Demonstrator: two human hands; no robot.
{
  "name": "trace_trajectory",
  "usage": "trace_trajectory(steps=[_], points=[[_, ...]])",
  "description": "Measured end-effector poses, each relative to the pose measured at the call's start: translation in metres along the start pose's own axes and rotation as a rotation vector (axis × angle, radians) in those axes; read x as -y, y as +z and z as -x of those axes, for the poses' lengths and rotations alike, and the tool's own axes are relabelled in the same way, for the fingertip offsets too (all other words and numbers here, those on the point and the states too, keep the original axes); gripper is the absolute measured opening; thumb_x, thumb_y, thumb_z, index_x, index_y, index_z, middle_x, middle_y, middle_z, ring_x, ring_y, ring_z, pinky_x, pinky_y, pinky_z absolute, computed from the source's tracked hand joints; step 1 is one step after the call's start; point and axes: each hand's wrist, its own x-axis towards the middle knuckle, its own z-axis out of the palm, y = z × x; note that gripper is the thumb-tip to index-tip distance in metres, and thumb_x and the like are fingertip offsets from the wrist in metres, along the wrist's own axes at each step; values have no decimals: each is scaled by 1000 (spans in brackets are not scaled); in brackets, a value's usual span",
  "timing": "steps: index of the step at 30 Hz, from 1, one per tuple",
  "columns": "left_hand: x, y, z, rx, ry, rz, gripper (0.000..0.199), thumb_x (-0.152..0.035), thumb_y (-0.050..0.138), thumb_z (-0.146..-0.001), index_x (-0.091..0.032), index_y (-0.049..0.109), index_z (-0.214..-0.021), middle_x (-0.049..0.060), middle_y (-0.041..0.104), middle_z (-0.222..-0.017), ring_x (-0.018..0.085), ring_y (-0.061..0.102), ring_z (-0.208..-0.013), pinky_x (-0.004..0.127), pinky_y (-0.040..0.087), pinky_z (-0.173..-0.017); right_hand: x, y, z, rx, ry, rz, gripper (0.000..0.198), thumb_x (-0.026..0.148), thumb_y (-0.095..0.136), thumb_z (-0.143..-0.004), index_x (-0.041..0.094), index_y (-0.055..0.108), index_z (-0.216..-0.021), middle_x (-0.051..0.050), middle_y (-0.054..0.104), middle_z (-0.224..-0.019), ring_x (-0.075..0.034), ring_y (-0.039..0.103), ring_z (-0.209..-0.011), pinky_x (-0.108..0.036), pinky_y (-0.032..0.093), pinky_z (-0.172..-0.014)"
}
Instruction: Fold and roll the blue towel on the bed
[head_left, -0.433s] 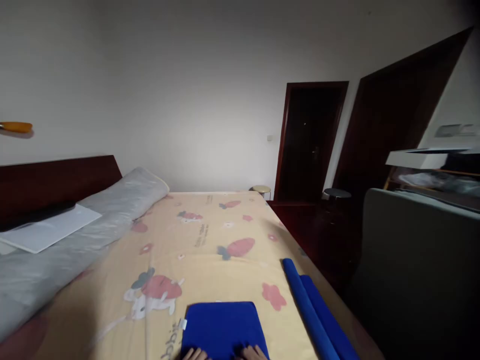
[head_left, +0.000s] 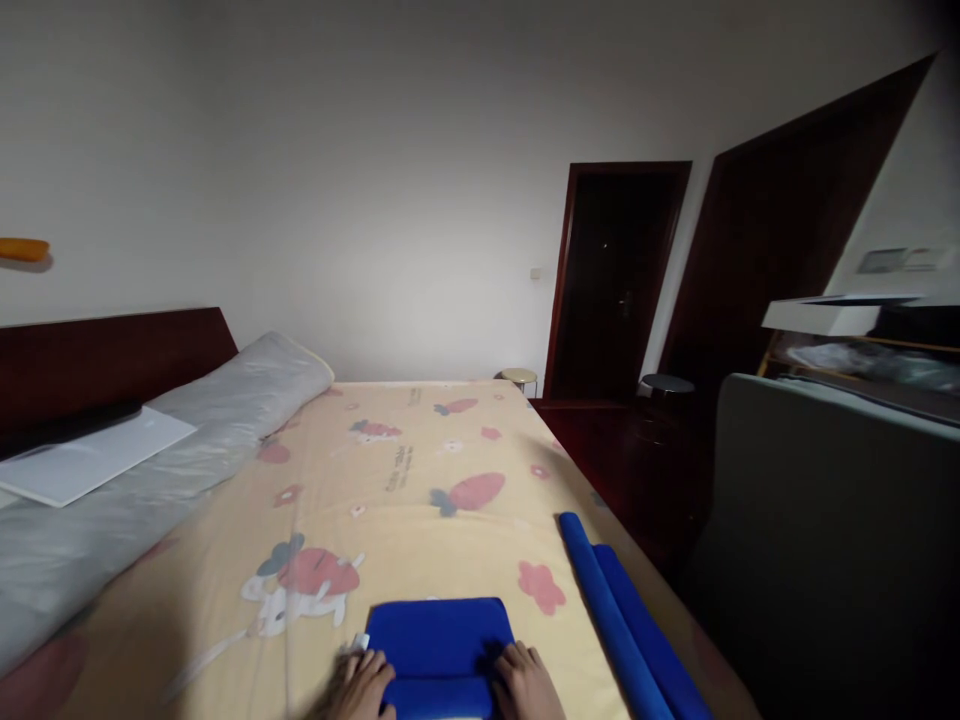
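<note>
A blue towel (head_left: 442,635) with a small white tag at its left edge lies flat on the bed, its near part turned over into a fold or roll. At the left end of that fold, my left hand (head_left: 366,685) has its fingers curled onto the cloth. My right hand (head_left: 525,680) grips the right end the same way, thumb toward the fold. The nearest edge of the towel runs to the bottom of the picture. To the right, two long rolled blue towels (head_left: 616,620) lie side by side along the bed.
The bed's patterned sheet (head_left: 405,550) stretches ahead. A grey pillow or bolster (head_left: 247,400) and a white flat item (head_left: 105,455) lie at left by the dark headboard (head_left: 112,355). A dark panel (head_left: 817,500) rises at right; two stools (head_left: 667,384) stand beyond.
Both hands have come further into view, moving forward with the towel's near part, which now shows as a fold. The view has shifted slightly.
</note>
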Motion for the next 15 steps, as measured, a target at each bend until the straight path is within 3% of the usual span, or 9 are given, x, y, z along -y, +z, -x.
trace_trajectory(steps=[4, 8, 11, 15], points=[[-33, 17, -13, 51, 117, 47, 62, -22, 45, -76, -23, 51, -137, 9, 51, -153, 27, 40, -146, 47, 27, -125, 29, 34, -18, -6, 22, -59, 37, 15, 44, -76, 24, 68, -102, -10, 71, -118, -31, 60, -119, -52, 42, -108], [-60, 35, -27, 61, 129, 71, 63, -17, 41, -76, -21, 50, -138, 9, 54, -151, 23, 45, -143, 39, 34, -122, 56, 57, -32, 16, -13, -102, 42, 14, 37, -81, 28, 67, -107, -5, 72, -120, -26, 61, -121, -46, 43, -110], [-43, 45, -32, -48, 146, 16, 51, -26, 40, -85, -26, 56, -134, 6, 60, -146, 23, 51, -138, 40, 43, -118, 51, 53, -32, 30, -27, -105, 41, 19, 39, -82, 29, 64, -113, -6, 70, -123, -28, 59, -124, -49, 41, -112], [16, 49, -29, -403, 246, -135, 37, -40, 43, -91, -33, 68, -117, 1, 76, -123, 21, 69, -115, 34, 59, -96, 9, 23, -20, -33, 11, -85, 39, 26, 32, -88, 25, 65, -109, -9, 69, -123, -30, 60, -119, -51, 44, -106]])
